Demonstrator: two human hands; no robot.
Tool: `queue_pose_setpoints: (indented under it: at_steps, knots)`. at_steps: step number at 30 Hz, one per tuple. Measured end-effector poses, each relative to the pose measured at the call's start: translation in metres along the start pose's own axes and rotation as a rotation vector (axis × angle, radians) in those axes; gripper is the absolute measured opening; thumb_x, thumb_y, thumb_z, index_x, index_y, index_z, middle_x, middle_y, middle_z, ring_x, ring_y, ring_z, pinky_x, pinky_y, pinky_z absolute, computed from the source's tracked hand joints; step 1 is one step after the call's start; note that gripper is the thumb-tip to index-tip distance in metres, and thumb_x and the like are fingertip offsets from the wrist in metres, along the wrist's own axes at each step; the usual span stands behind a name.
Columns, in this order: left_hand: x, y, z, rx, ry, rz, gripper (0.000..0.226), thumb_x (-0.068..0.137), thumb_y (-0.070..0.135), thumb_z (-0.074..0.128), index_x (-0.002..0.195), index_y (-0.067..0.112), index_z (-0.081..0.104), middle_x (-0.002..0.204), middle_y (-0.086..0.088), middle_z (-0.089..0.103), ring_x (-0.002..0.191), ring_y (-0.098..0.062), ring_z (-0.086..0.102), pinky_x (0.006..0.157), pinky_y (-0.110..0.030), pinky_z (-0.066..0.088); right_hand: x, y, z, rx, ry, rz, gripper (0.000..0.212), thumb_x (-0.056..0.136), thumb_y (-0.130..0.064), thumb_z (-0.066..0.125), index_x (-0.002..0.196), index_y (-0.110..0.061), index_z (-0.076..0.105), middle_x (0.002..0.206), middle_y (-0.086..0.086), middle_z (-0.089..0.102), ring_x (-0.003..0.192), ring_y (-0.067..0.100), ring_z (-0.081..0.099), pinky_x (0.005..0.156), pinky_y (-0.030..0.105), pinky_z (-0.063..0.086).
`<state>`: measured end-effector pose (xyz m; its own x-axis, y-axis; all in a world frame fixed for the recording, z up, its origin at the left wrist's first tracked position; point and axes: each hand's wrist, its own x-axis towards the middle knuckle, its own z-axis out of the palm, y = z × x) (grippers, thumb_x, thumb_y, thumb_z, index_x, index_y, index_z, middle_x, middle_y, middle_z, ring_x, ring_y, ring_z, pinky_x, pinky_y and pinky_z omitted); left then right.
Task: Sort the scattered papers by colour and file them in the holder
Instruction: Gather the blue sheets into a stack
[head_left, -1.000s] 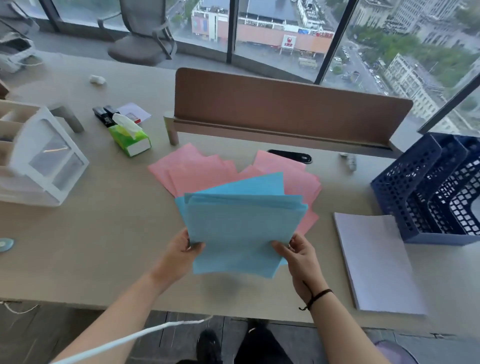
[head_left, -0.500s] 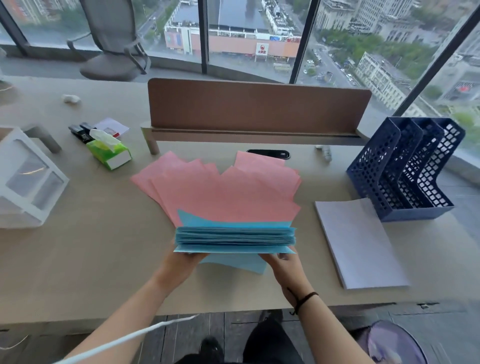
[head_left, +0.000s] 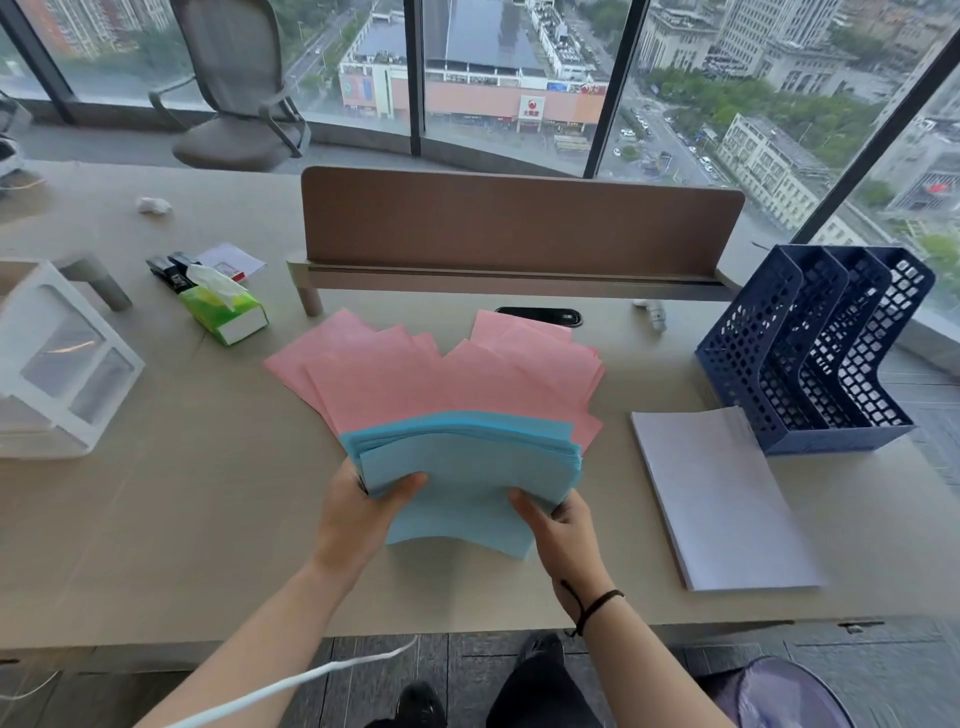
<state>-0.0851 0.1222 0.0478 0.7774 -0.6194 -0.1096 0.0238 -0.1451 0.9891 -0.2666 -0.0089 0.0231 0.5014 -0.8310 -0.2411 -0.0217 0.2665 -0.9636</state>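
Above the near edge of the bench (head_left: 156, 519), left hand (head_left: 358, 514) and right hand (head_left: 563, 535) each grip a side of the gathered blue papers (head_left: 467, 483); pink papers (head_left: 415, 379) lie fanned, white stack (head_left: 722, 499) waits, and the holder (head_left: 810, 353) looks unfilled, so filing seems not yet begun

Bare table (head_left: 197, 519) left of hands: wide open strip between white organiser (head_left: 62, 364) and near edge. Pink sheets (head_left: 415, 379) fanned over table centre, reaching back near brown divider (head_left: 519, 223), which walls off far side. White stack (head_left: 722, 499) lies flat on right, between centre and blue holder (head_left: 810, 353); passable only above it. Holder slots open upward. Tissue pack (head_left: 228, 312) and stapler (head_left: 171, 270) crowd back left. Both hands full of blue stack (head_left: 467, 483).
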Motion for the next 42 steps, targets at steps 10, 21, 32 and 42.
queue_pose_setpoints:
  at_steps: [10,21,32,42]
  knots:
    - [0.003,0.009,-0.009,-0.070,-0.156,-0.009,0.036,0.068,0.000,0.086,0.098,0.014,0.072,0.090,0.004,0.077,0.079,-0.007,0.071,0.066,-0.018,0.055,0.002,-0.008,-0.008,-0.081,-0.059,-0.015,0.037,0.075,-0.007,0.085,0.109,-0.014,0.071,0.105,0.004,0.077,0.099,0.022,0.072,0.086,0.039,0.060]
    - [0.006,-0.011,0.005,-0.133,-0.147,-0.168,0.030,0.080,-0.012,0.070,0.087,0.017,0.076,0.084,0.007,0.078,0.077,-0.004,0.071,0.066,-0.016,0.054,0.011,0.029,-0.003,-0.313,-0.031,0.204,0.022,0.086,-0.002,0.071,0.085,-0.024,0.071,0.093,0.002,0.076,0.085,0.015,0.066,0.076,0.031,0.051]
    - [0.033,-0.015,0.058,-0.001,-0.203,-0.312,0.016,0.081,0.015,0.079,0.095,0.018,0.073,0.094,0.005,0.077,0.083,-0.005,0.073,0.066,-0.017,0.057,0.010,0.007,-0.060,-0.247,0.035,0.298,0.022,0.095,-0.005,0.060,0.108,-0.021,0.069,0.101,-0.004,0.078,0.091,0.015,0.075,0.079,0.033,0.061]
    - [0.029,-0.058,0.168,0.189,-0.388,-0.596,0.032,0.084,0.002,0.054,0.109,0.021,0.059,0.105,-0.005,0.071,0.098,-0.028,0.070,0.087,-0.048,0.056,0.033,0.015,-0.155,-0.333,0.189,0.546,0.021,0.095,-0.003,0.054,0.110,-0.016,0.062,0.100,0.008,0.074,0.082,0.028,0.074,0.068,0.042,0.063]
